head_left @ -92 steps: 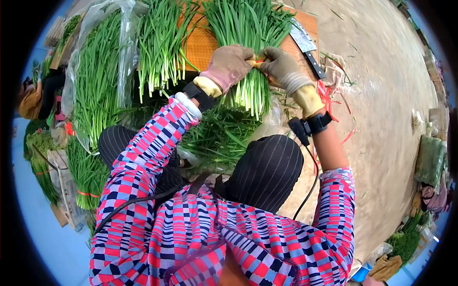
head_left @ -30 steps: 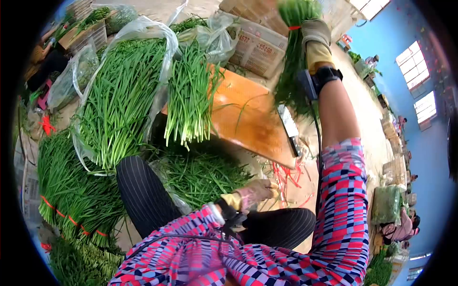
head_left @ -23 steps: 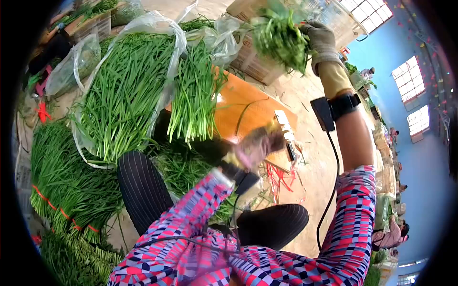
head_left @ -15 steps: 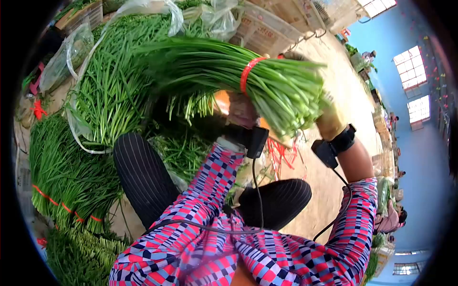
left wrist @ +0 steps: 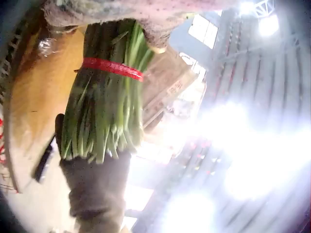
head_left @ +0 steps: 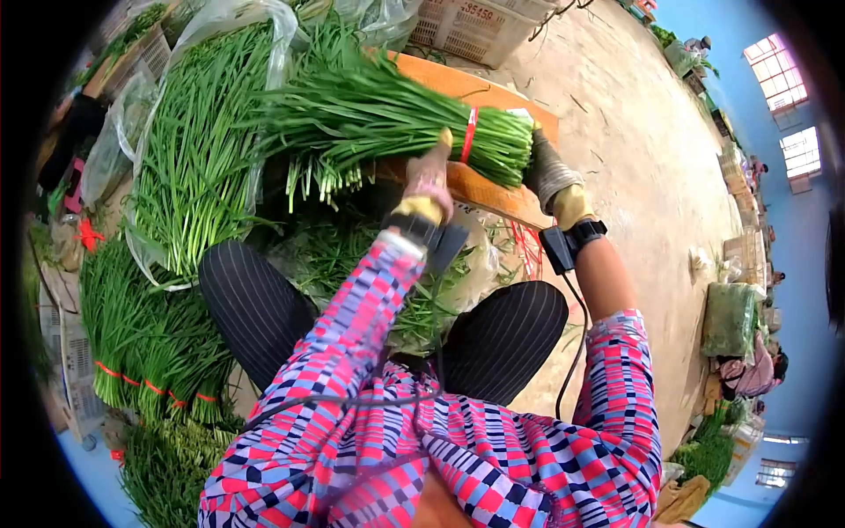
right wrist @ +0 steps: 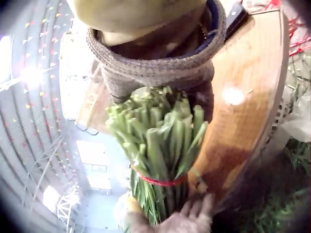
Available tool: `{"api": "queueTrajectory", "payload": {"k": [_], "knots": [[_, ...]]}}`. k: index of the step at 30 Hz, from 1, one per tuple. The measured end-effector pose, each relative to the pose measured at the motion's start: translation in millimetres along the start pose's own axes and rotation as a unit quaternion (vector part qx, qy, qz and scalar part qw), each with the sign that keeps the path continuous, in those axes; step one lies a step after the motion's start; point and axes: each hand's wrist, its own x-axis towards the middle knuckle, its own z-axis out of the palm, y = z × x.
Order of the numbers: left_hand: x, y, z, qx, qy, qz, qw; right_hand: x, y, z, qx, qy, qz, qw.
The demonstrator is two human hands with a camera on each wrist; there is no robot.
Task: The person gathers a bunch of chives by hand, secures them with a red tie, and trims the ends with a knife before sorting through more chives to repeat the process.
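A bundle of garlic chives [head_left: 396, 114] lies sideways over the wooden board [head_left: 506, 199], its leaves to the left and its pale cut ends to the right. A red tie [head_left: 471, 134] circles it near those ends. My gloved left hand [head_left: 430, 172] grips the bundle just on the leaf side of the tie, thumb on top. In the right wrist view, the left hand's fingers [right wrist: 197, 208] reach along the bundle's side. My gloved right hand [head_left: 547, 169] is held flat against the cut ends, which also shows in the left wrist view below the stems [left wrist: 99, 131].
Loose chives [head_left: 207, 132] fill a plastic bag at left. Several tied bundles [head_left: 150, 334] lie below it. A knife's black handle [left wrist: 44, 160] shows at the board's edge. Trimmings [head_left: 326, 255] lie between the knees. A plastic crate [head_left: 480, 33] stands behind the board.
Both hands were at the tie; then the right hand lifted and swung the bundle round. Now it is down over the board, the left hand gripping it and the right at its cut ends.
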Motion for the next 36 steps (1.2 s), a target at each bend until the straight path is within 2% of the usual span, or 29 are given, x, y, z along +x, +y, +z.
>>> {"api": "queueTrajectory", "payload": {"k": [1,2,3,4,5,6,7,8,9,10,12,14,16,18,20,24,25,26,27,28,29,30,31,32,34,36], "knots": [[-2.7,-14.7,7.8,0.023,-0.006,0.081,0.996,7.1,3.3,-8.4,-0.061,0.076,0.025,0.995],[-9.5,-18.0,15.9,-0.137,-0.031,0.063,0.988,9.9,7.9,-15.5,-0.120,0.155,0.050,0.979],[-13.6,-18.6,23.7,-0.294,-0.057,0.040,0.953,-5.7,11.2,-2.4,-0.201,0.204,-0.008,0.958],[-18.3,-12.4,27.6,-0.442,-0.081,0.015,0.893,-6.9,2.0,-9.6,-0.225,0.172,-0.043,0.958],[-22.3,-6.2,29.6,-0.365,-0.065,0.149,0.917,-8.5,-3.8,-22.0,-0.250,0.143,-0.074,0.955],[-20.5,7.6,15.3,-0.140,-0.063,0.219,0.964,-8.0,-6.9,-38.0,-0.277,0.113,-0.102,0.949],[-28.3,38.1,7.1,0.067,0.025,0.248,0.966,15.4,-8.5,-77.7,-0.388,0.124,-0.181,0.895],[-30.3,64.2,3.8,0.271,0.111,0.267,0.918,16.3,-11.1,-93.9,-0.464,0.159,-0.278,0.826],[-13.1,80.5,2.2,0.399,0.082,0.248,0.879,-9.8,-26.8,-74.7,-0.575,0.211,-0.213,0.762],[9.5,93.3,-0.9,0.521,0.055,0.228,0.821,-38.1,-39.8,-52.5,-0.671,0.257,-0.145,0.681],[37.0,99.5,-7.2,0.577,0.037,0.255,0.775,-45.3,-35.0,-57.8,-0.667,0.216,-0.226,0.677],[63.4,92.8,-6.4,0.622,0.004,0.246,0.744,-47.6,-29.2,-47.1,-0.673,0.152,-0.295,0.660],[58.3,94.2,-9.0,0.627,-0.012,0.240,0.741,-59.8,-22.3,-5.0,-0.685,0.088,-0.346,0.635],[57.6,90.5,-11.2,0.624,-0.008,0.247,0.742,-43.4,-9.0,12.6,-0.748,0.058,-0.393,0.531],[64.7,80.5,-11.7,0.605,0.018,0.264,0.751,-27.0,-6.8,28.6,-0.875,0.013,-0.278,0.397],[69.3,68.6,-13.9,0.612,0.032,0.285,0.737,-16.4,-10.5,17.6,-0.866,-0.004,-0.341,0.366],[68.8,67.4,-15.7,0.608,0.038,0.297,0.735,-21.5,-19.3,14.6,-0.879,-0.001,-0.296,0.374],[68.1,66.2,-17.1,0.606,0.036,0.298,0.736,-36.6,-31.0,7.7,-0.885,0.013,-0.294,0.361],[64.4,68.1,-19.5,0.603,0.035,0.300,0.738,-51.8,-40.7,-10.2,-0.870,0.032,-0.302,0.389],[63.2,69.4,-21.4,0.599,0.035,0.301,0.741,-71.5,-51.8,-23.1,-0.872,0.031,-0.259,0.414],[65.3,68.8,-21.7,0.599,0.038,0.307,0.739,-98.2,-67.1,-19.9,-0.911,0.034,-0.128,0.390],[68.3,67.2,-21.5,0.599,0.040,0.312,0.737,-127.7,-80.0,-23.7,-0.898,0.018,-0.086,0.432],[70.1,64.5,-21.2,0.599,0.040,0.315,0.735,-148.9,-84.5,-68.2,-0.859,0.005,-0.077,0.506],[71.1,62.5,-21.1,0.601,0.041,0.319,0.732,-176.4,-95.1,-81.8,-0.826,-0.004,0.009,0.563],[73.2,61.1,-21.1,0.604,0.044,0.326,0.726,-237.3,-101.4,-97.7,-0.752,0.079,0.033,0.653],[75.4,60.8,-21.7,0.607,0.041,0.320,0.726,-276.5,-110.1,-99.7,-0.678,0.092,0.047,0.727]]}}
